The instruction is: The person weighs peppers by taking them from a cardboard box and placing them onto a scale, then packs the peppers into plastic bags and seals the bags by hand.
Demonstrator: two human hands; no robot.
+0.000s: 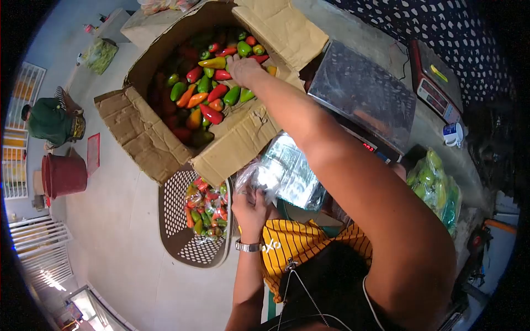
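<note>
My right hand [243, 70] reaches into an open cardboard box [238, 154] and touches the peppers [211, 114] inside, which are red, green and orange. Its fingertips are hidden among them, so their grip does not show. With its fingers closed, my left hand [251, 208] holds a clear plastic bag [259, 179] just below the box's near flap. Beside that hand lies a shiny stack of plastic packaging [292, 171]. Under the box's corner, a brown perforated basket [172, 243] contains bagged peppers [207, 209].
A flat-topped scale [364, 91] with a red display stands right of the box, and a red scale [433, 91] lies beyond it. A mug [452, 134] and bagged green produce [430, 179] are at the right. A person in green [52, 121] is near a red bucket [65, 174].
</note>
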